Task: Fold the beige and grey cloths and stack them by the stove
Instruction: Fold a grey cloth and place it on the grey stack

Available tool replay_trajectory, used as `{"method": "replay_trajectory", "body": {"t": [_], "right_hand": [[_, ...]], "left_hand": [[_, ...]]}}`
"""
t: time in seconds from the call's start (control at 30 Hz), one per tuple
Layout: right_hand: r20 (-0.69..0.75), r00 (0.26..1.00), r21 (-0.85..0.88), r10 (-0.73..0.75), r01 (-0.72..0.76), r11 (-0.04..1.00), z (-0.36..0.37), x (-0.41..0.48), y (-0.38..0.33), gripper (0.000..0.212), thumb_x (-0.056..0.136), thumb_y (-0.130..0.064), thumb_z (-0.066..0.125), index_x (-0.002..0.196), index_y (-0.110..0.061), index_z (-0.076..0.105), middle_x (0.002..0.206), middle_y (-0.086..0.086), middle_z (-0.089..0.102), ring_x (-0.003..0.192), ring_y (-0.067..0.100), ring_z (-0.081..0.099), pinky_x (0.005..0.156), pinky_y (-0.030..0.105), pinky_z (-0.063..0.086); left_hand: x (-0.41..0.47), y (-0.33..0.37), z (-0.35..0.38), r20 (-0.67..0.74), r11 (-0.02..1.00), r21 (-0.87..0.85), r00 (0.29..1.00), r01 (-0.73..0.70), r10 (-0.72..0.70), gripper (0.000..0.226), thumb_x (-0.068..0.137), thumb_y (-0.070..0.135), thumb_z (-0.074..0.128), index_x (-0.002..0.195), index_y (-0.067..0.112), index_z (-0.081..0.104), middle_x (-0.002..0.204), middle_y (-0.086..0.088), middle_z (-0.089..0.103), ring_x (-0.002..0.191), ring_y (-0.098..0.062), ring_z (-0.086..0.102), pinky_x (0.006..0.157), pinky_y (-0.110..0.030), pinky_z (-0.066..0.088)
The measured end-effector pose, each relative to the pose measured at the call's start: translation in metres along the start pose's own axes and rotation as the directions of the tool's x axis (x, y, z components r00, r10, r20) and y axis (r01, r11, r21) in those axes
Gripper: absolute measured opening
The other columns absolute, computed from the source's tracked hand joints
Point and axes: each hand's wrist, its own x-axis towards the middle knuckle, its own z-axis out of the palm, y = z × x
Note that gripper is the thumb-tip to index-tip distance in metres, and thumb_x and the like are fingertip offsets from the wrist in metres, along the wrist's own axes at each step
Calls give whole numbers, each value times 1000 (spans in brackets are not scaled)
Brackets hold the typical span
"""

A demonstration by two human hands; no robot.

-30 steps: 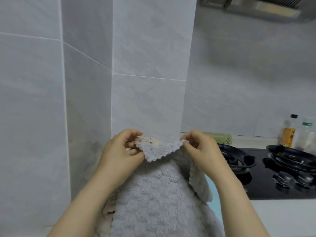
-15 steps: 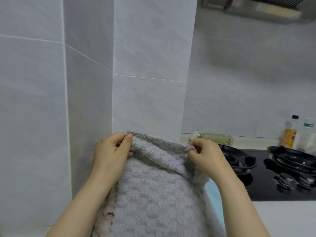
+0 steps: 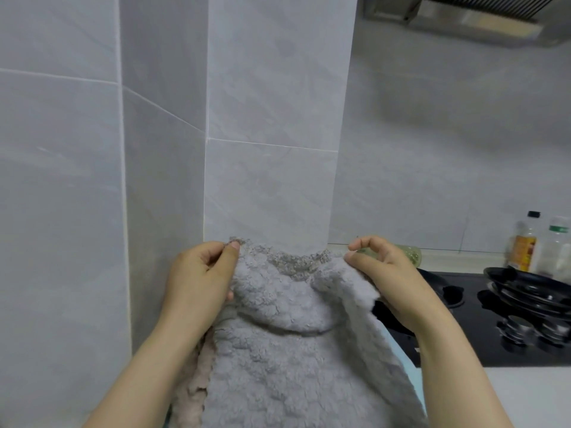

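A fluffy grey cloth [image 3: 287, 359] is held up in front of the tiled wall corner, its top edge sagging between my hands. My left hand [image 3: 200, 279] pinches the cloth's top left corner between thumb and fingers. My right hand [image 3: 383, 276] pinches the top right corner, with a flap of the cloth hanging over its wrist. A beige cloth [image 3: 191, 387] shows as a strip under the grey cloth's left edge, low down. The black stove [image 3: 482, 322] lies to the right.
Two bottles [image 3: 540, 245] stand at the back right behind the stove's pan supports. A greenish bottle [image 3: 411, 254] lies along the wall behind my right hand. A range hood [image 3: 463, 17] hangs at top right. White countertop [image 3: 531, 396] shows at bottom right.
My hands have moved apart and spread the grey cloth's top edge wider. The folded-over flap near the top has dropped lower.
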Motion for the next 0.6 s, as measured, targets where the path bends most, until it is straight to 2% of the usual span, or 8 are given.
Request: {"method": "replay_trajectory", "body": {"t": [0.07,0.13,0.27,0.37,0.4,0.47,0.57,0.6], "right_hand": [[103,994,72,-23,15,997,4,-3,-6,8,94,-12,58,89,-18,60,63,4,42,53,16,33,50,27,26],[194,980,114,-50,28,993,8,-6,-12,18,97,-11,53,87,-19,66,62,1,41,54,14,32,50,24,29],[417,907,136,-66,10,991,13,-13,-22,27,91,-17,53,109,-21,72,76,8,43,71,22,42,74,30,49],[540,839,118,-59,-6,993,15,-17,-28,42,88,0,53,122,-21,65,83,18,42,74,17,51,79,27,55],[525,849,80,-57,17,997,17,-18,-30,44,88,5,52,123,-19,64,82,20,46,73,15,53,77,26,55],[440,896,-11,-58,70,997,24,-19,-33,36,91,7,52,116,-14,66,69,5,57,65,11,59,73,25,56],[308,946,-77,-99,129,989,34,-18,-35,5,87,-11,68,90,-10,72,71,3,69,62,12,63,64,26,52],[259,958,-100,-125,155,983,37,-17,-34,5,84,-18,73,81,-14,73,70,1,67,61,9,60,63,26,51]], "left_hand": [[-2,5,4,26,997,-61,999,42,-40,46,93,31,54,73,-10,51,49,-11,38,32,-10,47,48,-23,34],[-4,9,7,55,987,-119,993,106,-100,43,94,28,52,73,-10,49,43,-9,41,30,-12,44,44,-20,34],[-7,21,10,208,932,-263,958,250,-198,34,96,19,52,88,-14,55,52,-16,51,32,-13,50,37,-19,39],[-8,25,7,222,918,-271,947,290,-233,22,90,18,62,80,1,70,49,-9,57,34,-12,48,38,-15,39],[-7,24,6,193,934,-236,955,269,-227,18,86,20,66,74,8,73,47,-7,58,36,-11,46,39,-13,37],[-6,24,1,141,960,-174,970,219,-195,15,79,21,72,67,13,76,51,1,62,43,-6,49,41,-12,37],[-2,22,-3,162,944,-200,959,264,-234,9,75,16,76,68,11,77,57,4,69,51,-3,55,45,-10,40],[-1,21,-3,192,935,-212,951,283,-244,8,74,14,77,68,10,77,59,1,70,54,-7,56,46,-12,41]]}}
